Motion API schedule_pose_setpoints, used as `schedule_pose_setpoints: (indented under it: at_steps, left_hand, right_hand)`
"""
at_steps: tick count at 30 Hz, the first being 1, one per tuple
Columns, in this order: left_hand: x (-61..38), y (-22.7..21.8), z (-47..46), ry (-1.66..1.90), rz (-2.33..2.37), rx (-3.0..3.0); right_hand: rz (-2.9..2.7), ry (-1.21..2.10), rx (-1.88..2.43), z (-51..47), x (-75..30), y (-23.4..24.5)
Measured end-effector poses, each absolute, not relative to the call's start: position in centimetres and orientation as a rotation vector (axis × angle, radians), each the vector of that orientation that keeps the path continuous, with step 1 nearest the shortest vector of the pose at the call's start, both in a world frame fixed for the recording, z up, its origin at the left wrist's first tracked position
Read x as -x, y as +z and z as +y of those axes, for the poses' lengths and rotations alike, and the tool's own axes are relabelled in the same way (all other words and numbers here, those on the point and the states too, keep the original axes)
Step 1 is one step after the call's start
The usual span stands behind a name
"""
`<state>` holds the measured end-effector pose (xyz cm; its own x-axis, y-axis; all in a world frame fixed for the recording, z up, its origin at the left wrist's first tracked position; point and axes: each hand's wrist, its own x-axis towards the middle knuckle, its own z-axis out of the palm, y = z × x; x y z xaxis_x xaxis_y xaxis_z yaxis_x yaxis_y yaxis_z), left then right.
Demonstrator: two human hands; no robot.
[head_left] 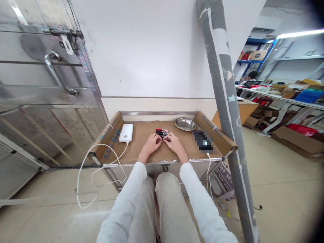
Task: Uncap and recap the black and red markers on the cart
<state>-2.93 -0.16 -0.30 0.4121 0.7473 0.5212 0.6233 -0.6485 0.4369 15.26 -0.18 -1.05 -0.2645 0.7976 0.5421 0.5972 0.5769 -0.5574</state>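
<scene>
Several marker pens [162, 131] lie side by side in a small row on the cardboard-covered table [141, 148]; the farthest is red, the others are black. At the near side of the row, my left hand [152, 143] has its fingers curled in at the left end of a black marker. My right hand [172, 141] mirrors it at the right end, fingertips pinched close to the left ones. Both hands partly cover the nearest marker.
A white power bank [126, 132] with a white cable [83, 162] lies left. Back right stands a round metal bowl [185, 124]; nearer is a black phone [203, 141], plugged in. A tall grey roll [225, 84] leans beside the table's right edge. A metal door [37, 81] is left.
</scene>
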Motion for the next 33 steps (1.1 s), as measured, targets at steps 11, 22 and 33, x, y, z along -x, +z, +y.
schedule_pose_setpoints:
  at_steps: [11,22,33]
  left_hand:
    - [3.1,-1.0,0.7,1.090,1.381,-2.501]
    - [3.0,0.0,-0.6,0.908,2.383,-2.220]
    - [2.9,0.0,-0.8,0.787,2.411,-2.278]
  right_hand:
    - [-1.942,0.245,1.196,0.1,-15.2,-1.3]
    - [-1.847,-0.201,1.849,-0.6,-15.4,-0.7]
    - [-1.892,-0.221,1.897,-1.0,-15.2,-0.2]
